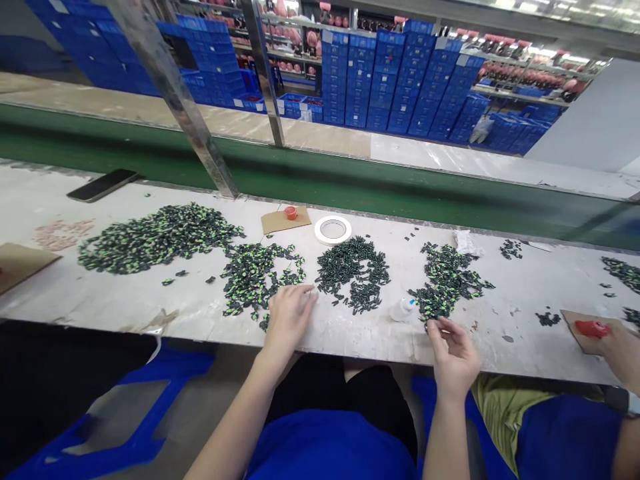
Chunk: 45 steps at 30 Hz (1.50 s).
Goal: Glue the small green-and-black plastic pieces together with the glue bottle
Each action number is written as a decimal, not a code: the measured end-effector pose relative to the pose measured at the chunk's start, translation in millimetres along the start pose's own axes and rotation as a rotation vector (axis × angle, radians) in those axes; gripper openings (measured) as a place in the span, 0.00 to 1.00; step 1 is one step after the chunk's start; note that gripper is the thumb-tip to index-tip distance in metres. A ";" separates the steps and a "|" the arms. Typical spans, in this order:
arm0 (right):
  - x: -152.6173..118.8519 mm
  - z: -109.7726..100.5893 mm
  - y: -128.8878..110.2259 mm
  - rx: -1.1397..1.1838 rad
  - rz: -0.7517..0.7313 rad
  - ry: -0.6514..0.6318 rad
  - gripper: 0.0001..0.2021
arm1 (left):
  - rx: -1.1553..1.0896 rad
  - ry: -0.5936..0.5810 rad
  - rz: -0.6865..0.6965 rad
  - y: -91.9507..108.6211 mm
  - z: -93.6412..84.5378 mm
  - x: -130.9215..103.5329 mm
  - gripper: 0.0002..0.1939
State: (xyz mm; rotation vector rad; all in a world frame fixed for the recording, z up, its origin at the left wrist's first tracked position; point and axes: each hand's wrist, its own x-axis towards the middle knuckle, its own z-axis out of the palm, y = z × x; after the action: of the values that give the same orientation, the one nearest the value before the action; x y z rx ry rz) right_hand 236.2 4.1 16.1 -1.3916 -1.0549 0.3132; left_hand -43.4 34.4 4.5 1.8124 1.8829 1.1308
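Observation:
My left hand (291, 313) rests on the white worktable between two piles. Its fingers are curled together toward the thumb; anything between them is too small to make out. Beside it lie a pile of small black pieces with bright green marks (250, 273) and a pile of plain dark, elongated pieces (353, 267). My right hand (455, 353) has thumb and index finger pinched at the near edge of another black-and-green pile (447, 277). What those fingertips hold cannot be made out. Left of that pile stands a small white bottle (402, 310) with a blue tip.
Behind the piles are a tape roll (333, 231) and a red cap (291, 213) on cardboard (273, 223). A larger pile (160, 237) and a phone (104, 185) lie left. At right, a co-worker's hand (623, 350) touches a red object (591, 329). A metal post (185, 113) rises behind.

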 end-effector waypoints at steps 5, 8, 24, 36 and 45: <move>7.5 7.8 15.4 -0.207 -0.078 -0.084 0.21 | 0.147 0.145 0.086 -23.6 3.5 20.3 0.08; 1.9 14.8 20.8 -0.378 -0.263 -0.232 0.25 | 0.150 0.094 0.084 -27.2 7.1 22.4 0.07; -16.0 21.9 4.2 0.102 0.126 -0.295 0.16 | -0.543 -0.284 0.081 24.1 18.6 -16.3 0.09; -25.8 47.2 -7.4 0.183 0.238 -0.252 0.17 | -0.346 -0.201 0.085 8.2 20.6 -25.0 0.07; -41.4 66.8 -19.4 -0.054 0.084 -0.301 0.17 | -0.363 -0.184 0.023 10.6 22.7 -27.2 0.07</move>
State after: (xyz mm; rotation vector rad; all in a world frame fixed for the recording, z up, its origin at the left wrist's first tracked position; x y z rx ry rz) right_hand 156.4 12.4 5.2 -1.4698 -1.2592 0.5734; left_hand -15.9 15.3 -11.1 1.6714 1.4485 1.1787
